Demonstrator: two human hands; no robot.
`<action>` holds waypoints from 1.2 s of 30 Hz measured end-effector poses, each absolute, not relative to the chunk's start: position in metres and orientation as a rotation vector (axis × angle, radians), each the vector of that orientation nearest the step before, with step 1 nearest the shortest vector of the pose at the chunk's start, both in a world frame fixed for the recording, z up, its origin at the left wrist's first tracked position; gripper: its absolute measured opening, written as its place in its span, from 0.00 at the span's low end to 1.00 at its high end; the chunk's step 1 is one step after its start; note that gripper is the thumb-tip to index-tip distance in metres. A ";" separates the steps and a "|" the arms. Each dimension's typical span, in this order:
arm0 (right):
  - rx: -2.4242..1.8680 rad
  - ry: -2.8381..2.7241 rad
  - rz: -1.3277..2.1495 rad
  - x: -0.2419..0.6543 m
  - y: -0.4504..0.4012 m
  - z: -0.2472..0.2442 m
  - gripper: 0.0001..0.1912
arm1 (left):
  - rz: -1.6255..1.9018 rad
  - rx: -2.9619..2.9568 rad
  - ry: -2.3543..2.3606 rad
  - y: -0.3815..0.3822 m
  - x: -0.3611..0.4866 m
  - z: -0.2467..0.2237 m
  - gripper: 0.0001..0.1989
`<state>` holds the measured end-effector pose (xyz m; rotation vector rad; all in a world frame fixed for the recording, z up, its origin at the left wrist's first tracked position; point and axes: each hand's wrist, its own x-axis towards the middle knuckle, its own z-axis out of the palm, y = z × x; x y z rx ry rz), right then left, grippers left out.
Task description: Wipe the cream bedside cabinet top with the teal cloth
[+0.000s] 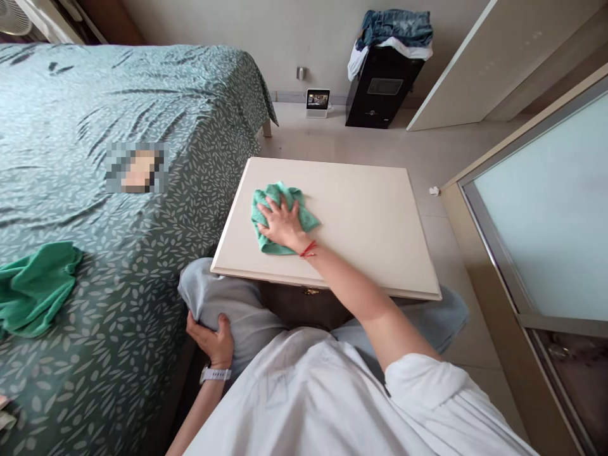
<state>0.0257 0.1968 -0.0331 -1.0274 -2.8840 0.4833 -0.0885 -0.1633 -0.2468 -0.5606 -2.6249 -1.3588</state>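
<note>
My right hand [282,221] presses down on a green cloth [266,246], its fingers spread over it. The cloth lies crumpled on the left half of a cream-coloured tabletop [363,218] with bevelled edges. A red string bracelet circles my right wrist. My left hand [216,342] rests on my left knee, thumb apart from the fingers, holding nothing; a watch with a pale strap [216,373] is on that wrist. Between my knees, below the tabletop's near edge, a dark front with a small brass-coloured fitting [311,291] shows partly.
A bed with a leaf-patterned green sheet [156,266] stands at left, bearing another green cloth [40,288] and a blurred-out item. Ahead are a small screen [317,102] on the floor and a black safe [380,88] topped with folded jeans [396,28]. A frosted-panel cabinet [546,202] borders the right.
</note>
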 end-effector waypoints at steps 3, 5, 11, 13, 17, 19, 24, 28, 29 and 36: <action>-1.267 -2.793 0.415 0.092 0.229 -0.040 0.40 | -1.338 -0.573 -2.618 -0.164 -0.090 -0.248 0.57; -1.442 -2.726 0.333 0.145 0.247 -0.045 0.39 | -1.331 -0.582 -2.618 -0.163 -0.090 -0.247 0.57; -2.002 -2.316 0.116 0.285 0.256 -0.063 0.36 | -1.323 -0.580 -2.631 -0.161 -0.090 -0.244 0.57; -2.105 -2.187 0.074 0.307 0.243 -0.067 0.36 | -1.312 -0.571 -2.639 -0.160 -0.090 -0.244 0.56; -2.255 -1.991 0.076 0.302 0.212 -0.070 0.37 | -1.282 -0.573 -2.659 -0.157 -0.088 -0.241 0.57; -2.291 -1.934 0.070 0.281 0.201 -0.068 0.37 | -1.275 -0.577 -2.661 -0.156 -0.087 -0.239 0.58; -2.106 -2.155 0.147 0.195 0.186 -0.056 0.37 | -1.316 -0.603 -2.619 -0.158 -0.086 -0.241 0.58; -1.850 -2.410 0.236 0.115 0.174 -0.045 0.38 | -1.349 -0.605 -2.598 -0.158 -0.086 -0.246 0.58; -1.777 -2.461 0.270 0.095 0.170 -0.042 0.39 | -1.352 -0.607 -2.595 -0.158 -0.086 -0.247 0.57; -1.254 -2.778 0.479 -0.014 0.133 -0.028 0.41 | -1.372 -0.615 -2.592 -0.160 -0.086 -0.251 0.53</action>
